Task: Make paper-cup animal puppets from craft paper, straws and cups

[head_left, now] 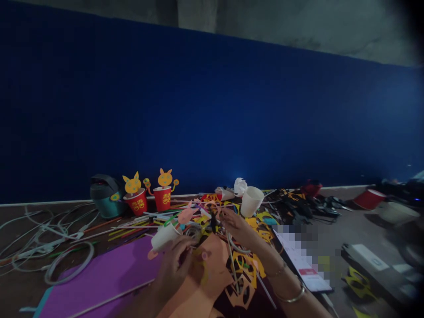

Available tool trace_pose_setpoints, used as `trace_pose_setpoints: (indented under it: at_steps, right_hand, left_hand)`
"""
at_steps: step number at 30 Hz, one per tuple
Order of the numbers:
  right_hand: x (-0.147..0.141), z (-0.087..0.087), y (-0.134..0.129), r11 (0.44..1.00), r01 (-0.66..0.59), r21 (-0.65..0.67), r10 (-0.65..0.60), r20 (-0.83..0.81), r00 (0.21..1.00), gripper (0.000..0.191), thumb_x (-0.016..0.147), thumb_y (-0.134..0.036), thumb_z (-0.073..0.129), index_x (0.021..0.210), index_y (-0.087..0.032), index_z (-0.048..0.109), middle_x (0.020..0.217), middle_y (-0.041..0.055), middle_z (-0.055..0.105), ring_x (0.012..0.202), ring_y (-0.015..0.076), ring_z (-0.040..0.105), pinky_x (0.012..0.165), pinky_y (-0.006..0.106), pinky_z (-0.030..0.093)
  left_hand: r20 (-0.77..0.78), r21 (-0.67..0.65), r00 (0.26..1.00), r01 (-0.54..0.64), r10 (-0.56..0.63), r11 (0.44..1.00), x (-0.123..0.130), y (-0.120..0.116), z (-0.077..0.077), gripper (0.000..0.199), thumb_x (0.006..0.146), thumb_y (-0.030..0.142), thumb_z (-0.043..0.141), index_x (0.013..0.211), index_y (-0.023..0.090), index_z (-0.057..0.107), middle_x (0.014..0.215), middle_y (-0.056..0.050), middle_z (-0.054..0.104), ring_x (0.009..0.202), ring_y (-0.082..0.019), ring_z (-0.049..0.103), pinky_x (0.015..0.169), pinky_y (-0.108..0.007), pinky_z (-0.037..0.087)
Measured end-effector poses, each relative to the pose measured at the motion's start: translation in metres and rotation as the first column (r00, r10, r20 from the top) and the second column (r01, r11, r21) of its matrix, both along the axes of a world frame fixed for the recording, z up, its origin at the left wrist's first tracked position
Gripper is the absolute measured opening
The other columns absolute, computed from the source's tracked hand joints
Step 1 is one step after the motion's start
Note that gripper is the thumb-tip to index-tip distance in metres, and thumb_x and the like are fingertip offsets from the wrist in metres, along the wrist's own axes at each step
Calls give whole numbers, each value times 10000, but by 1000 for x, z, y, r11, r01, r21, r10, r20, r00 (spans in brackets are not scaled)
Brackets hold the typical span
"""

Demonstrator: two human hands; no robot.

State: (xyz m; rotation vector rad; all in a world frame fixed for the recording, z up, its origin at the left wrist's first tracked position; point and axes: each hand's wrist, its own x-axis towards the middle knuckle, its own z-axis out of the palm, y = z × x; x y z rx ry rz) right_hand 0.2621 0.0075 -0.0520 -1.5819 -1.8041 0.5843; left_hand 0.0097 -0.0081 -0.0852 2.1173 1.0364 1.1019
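My left hand (175,260) is just in front of a tilted white paper cup (164,236), its fingers curled in. Whatever lies between those fingers is too small or hidden to name. Behind the cup are a pink paper cutout (187,215) and a green strip. My right hand (236,227) reaches into a heap of craft scraps, fingers stretched forward beside a small black object (213,222); nothing shows in its grip. Below and between both hands lies an orange paper sheet (212,260), with yellow cut paper scraps (243,263) to its right.
Two red cups (162,198) with orange animal faces stand by the blue wall (212,110). A white cup (252,201) stands behind my right hand. Purple paper (109,276), coiled white cables (71,260), a teal container (107,198) and a phone (304,265) lie around.
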Motion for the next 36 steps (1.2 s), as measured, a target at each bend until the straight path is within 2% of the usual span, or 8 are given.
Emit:
trace_pose_setpoints:
  at_steps: [4,8,12,15,20,25,31,36]
  right_hand:
    - [8,5,-14,994,93,-63,-76,225,971,112,751,-193,548,713,-169,650,693,57,664,646,174,600,574,250,388]
    - [8,11,-26,988,93,-123,-19,503,864,85,596,-124,615,545,-174,570,582,36,612,546,164,554,495,246,267]
    - [3,19,-23,986,158,-57,-102,547,831,51,651,-129,566,623,-171,568,677,62,633,647,191,579,531,260,257]
    - [-2,25,-22,986,169,2,-148,489,860,34,730,-169,526,707,-177,549,710,57,634,666,188,573,559,265,271]
    - [-33,23,-29,996,-68,59,56,180,982,91,852,-180,403,838,-195,492,630,-5,585,560,146,538,525,242,283]
    - [-67,17,-43,977,-185,102,159,223,962,93,862,-175,414,888,-203,499,674,6,585,637,173,552,588,258,308]
    - [-74,12,-45,980,-181,84,155,247,957,105,868,-153,407,920,-198,486,695,17,588,640,179,544,584,262,306]
    - [-74,6,-46,975,-208,83,186,220,958,104,876,-160,412,925,-196,496,748,32,610,676,179,553,617,267,331]
  left_hand:
    - [-10,-6,1000,25,-25,1000,0,1,0,201,880,218,470,963,233,653,991,-52,669,968,-206,604,851,-329,472]
    - [-21,-33,999,39,-39,999,1,0,5,225,890,235,444,962,229,658,984,-54,669,946,-213,611,821,-314,484]
    - [-18,-41,1000,24,-25,999,2,-2,5,231,889,266,452,967,238,667,987,-61,680,949,-230,617,826,-329,495]
    - [-58,-17,998,-3,2,1000,2,-2,2,229,868,261,490,1013,271,666,1032,-57,681,973,-240,616,850,-350,500]
    - [-127,107,992,2,11,994,2,-2,-1,423,829,241,526,1249,291,549,1235,-74,611,1143,-272,542,984,-439,445]
    - [-204,128,975,118,-90,985,1,-6,-6,527,850,193,485,1365,284,423,1404,-91,466,1277,-305,426,1044,-508,381]
    - [-4,20,999,50,-50,999,2,-6,-18,455,876,210,447,1330,240,441,1352,-107,501,1267,-280,430,1054,-486,382]
    - [170,-116,985,13,7,993,10,-12,1,272,876,255,445,1118,238,570,1151,-94,630,1077,-253,571,923,-406,479]
